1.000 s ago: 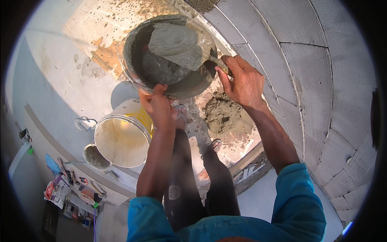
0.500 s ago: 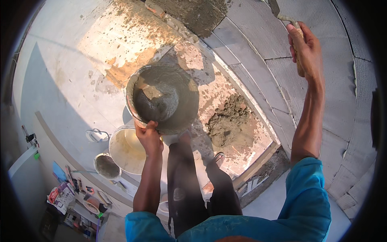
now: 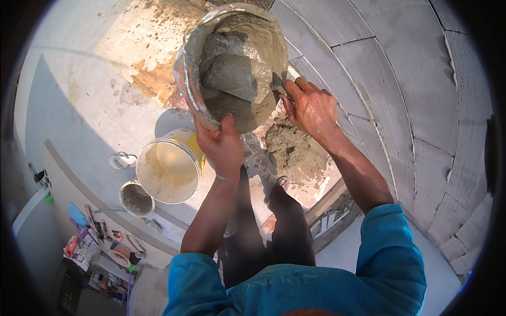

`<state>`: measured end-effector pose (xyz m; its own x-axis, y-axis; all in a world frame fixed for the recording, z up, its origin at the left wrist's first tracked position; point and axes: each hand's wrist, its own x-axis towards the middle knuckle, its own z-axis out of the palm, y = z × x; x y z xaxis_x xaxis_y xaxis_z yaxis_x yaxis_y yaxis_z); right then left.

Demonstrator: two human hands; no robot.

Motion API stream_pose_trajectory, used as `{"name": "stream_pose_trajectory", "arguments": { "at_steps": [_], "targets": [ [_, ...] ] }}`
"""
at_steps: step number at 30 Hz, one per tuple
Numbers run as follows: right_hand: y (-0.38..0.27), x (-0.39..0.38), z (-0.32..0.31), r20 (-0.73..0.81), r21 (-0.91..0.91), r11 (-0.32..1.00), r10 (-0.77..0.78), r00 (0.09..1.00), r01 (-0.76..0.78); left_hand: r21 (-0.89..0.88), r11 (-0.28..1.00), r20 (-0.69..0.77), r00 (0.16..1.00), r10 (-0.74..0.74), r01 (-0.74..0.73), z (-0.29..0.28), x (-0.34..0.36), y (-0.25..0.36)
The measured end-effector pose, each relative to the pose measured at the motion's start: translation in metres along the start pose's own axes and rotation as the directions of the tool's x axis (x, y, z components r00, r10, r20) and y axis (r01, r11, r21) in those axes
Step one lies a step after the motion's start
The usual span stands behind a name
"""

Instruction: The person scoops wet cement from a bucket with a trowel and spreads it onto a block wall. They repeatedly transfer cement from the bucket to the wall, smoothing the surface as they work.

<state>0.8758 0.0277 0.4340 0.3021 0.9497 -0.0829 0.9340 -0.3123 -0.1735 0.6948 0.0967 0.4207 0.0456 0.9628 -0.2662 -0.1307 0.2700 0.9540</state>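
Note:
My left hand (image 3: 221, 145) grips the near rim of a mortar-caked bucket (image 3: 271, 34), which is raised and tilted so its inside shows. Wet grey mortar (image 3: 224, 45) lies in it. In my right hand (image 3: 312, 108) is a trowel (image 3: 240, 79), held at the bucket's right rim; its blade reaches inside and looks coated with mortar. My right fingers wrap the handle and hide most of it.
Below the bucket stand a larger pale bucket (image 3: 150, 176) and a small mortar pail (image 3: 137, 200). A mortar heap (image 3: 295, 145) lies on the floor near my feet. A grey block wall (image 3: 369, 68) rises on the right. Tools and packages (image 3: 81, 250) crowd the lower left.
My right hand has come down and left from the block wall, bringing the trowel into the bucket. My left hand has lifted the bucket up and to the right.

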Motion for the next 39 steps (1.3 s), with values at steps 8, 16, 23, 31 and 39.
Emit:
{"name": "stream_pose_trajectory", "arguments": {
  "at_steps": [8, 16, 23, 31, 39],
  "targets": [
    [-0.020, -0.009, -0.081, -0.096, 0.190, 0.980, -0.044, 0.994, 0.062, -0.257, 0.918, -0.064, 0.943, -0.328, 0.302, -0.037, 0.038, 0.001],
    [0.092, 0.105, -0.113, 0.551, 0.634, 0.545, 0.179, 0.815, -0.548, -0.127, 0.919, -0.096, 0.917, -0.386, 0.374, -0.097, 0.015, 0.022],
    [0.028, 0.040, -0.278, 0.090, 0.241, 0.938, 0.233, 0.968, -0.248, -0.079, 0.977, -0.088, 0.975, -0.203, 0.197, -0.091, 0.004, 0.082],
    [-0.051, -0.012, -0.173, 0.400, -0.125, 0.992, 0.077, 0.913, -0.028, -0.083, 0.994, 0.057, 0.995, 0.076, -0.071, -0.011, -0.051, 0.130],
    [-0.050, -0.022, -0.169, -0.140, -0.010, 1.000, -0.009, 0.990, 0.008, -0.200, 0.974, 0.064, 0.993, -0.097, 0.108, -0.011, -0.024, 0.182]
  ]
}}
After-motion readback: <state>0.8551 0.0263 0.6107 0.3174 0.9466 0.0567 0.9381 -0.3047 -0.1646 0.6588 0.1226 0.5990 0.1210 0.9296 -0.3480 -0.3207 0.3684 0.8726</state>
